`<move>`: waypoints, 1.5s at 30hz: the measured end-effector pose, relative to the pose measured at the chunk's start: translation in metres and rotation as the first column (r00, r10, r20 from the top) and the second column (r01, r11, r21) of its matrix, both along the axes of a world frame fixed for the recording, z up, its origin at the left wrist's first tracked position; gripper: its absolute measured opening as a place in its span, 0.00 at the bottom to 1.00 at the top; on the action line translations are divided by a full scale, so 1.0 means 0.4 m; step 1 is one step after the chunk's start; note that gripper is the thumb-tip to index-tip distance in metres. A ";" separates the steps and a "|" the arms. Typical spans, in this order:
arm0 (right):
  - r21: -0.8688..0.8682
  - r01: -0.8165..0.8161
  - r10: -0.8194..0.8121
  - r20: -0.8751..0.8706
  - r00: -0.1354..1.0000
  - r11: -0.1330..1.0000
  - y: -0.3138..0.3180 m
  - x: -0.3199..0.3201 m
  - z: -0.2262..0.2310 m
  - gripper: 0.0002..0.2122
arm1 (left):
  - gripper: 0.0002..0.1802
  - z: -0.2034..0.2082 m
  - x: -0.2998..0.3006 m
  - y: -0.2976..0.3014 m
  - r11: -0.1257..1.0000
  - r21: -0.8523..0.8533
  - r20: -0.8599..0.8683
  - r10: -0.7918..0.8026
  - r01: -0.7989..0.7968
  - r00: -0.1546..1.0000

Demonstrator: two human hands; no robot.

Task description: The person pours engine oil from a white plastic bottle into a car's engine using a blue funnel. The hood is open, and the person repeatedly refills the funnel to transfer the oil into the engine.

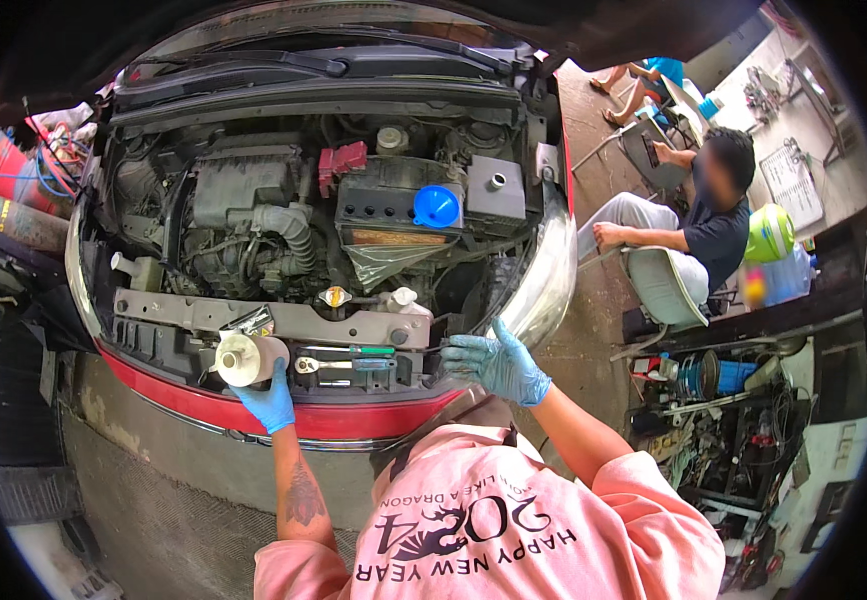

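Observation:
My left hand (pixel 270 402), in a blue glove, is wrapped round a cream-white plastic bottle (pixel 241 360) with a round top, above the car's front edge. My right hand (pixel 504 366), also in a blue glove, hangs in the air near the headlight (pixel 544 285); its fingers are stretched out to the left, and I see nothing held in them. Between the hands, a ratchet (pixel 326 366) and a green-handled tool (pixel 376 350) lie on the front ledge. Behind them sits a radiator cap (pixel 335 297) with a yellow label.
A blue funnel (pixel 437 207) rests on the battery (pixel 379 200) beside a grey square container (pixel 496 189). The engine (pixel 244 185) fills the left of the bay. At the right a person (pixel 714 220) sits on a chair, above a cluttered tool shelf (pixel 734 430).

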State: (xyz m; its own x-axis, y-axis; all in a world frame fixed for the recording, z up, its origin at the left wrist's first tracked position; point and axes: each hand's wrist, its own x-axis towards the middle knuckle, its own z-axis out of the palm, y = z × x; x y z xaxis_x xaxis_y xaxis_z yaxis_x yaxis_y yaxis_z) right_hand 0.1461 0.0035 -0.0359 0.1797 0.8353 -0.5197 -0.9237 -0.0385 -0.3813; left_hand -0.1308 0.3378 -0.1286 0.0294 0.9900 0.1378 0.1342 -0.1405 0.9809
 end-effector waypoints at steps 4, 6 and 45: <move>-0.012 0.020 -0.020 0.036 0.999 1.000 0.000 -0.025 0.021 0.38 | 0.58 -0.005 -0.004 0.009 0.999 0.033 -0.010 -0.021 0.021 1.000; -0.150 0.041 -0.017 0.156 0.988 0.988 0.001 -0.042 0.027 0.32 | 0.58 -0.004 -0.007 0.006 0.998 0.049 -0.005 -0.040 0.040 0.999; -0.311 -0.054 0.183 0.683 -0.707 0.949 0.478 0.547 0.005 0.49 | 0.52 -0.042 0.114 -0.035 0.866 0.267 -0.229 0.483 -0.423 0.845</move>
State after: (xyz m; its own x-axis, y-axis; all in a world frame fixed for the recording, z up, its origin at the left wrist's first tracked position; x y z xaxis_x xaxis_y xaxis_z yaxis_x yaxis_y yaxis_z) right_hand 0.3650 0.1946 -0.0337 0.1938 0.9590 0.2066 0.9240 -0.1077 -0.3669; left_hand -0.0851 0.3239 -0.1454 -0.3485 0.8538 0.3868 0.4941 -0.1833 0.8498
